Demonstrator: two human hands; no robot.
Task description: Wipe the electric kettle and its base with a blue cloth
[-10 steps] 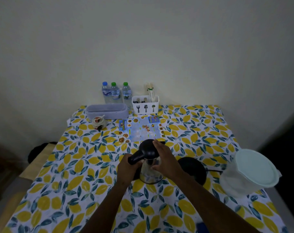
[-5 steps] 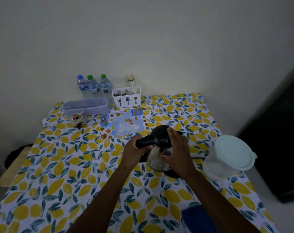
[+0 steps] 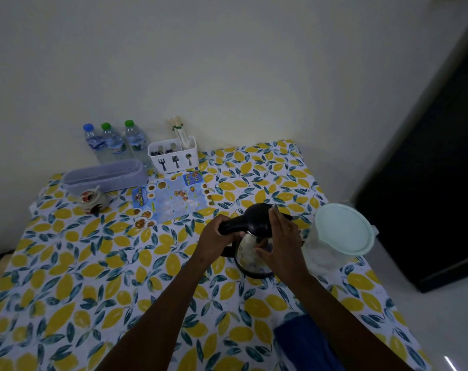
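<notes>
Blue cloth half-hidden by forearm | left hand grips kettle handle | right hand fingers clasp its body

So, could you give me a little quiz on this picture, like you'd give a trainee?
1. True or false: the blue cloth is being rubbed on the kettle.
2. Whose grip is on the kettle's black handle? A) the left, B) the right, C) neither.
3. How many water bottles stand by the wall?

Key
1. False: the cloth lies on the table near the person, in neither hand.
2. A: the left hand curls round the handle, while the right hand holds the kettle's lid and body.
3. Three.
</notes>
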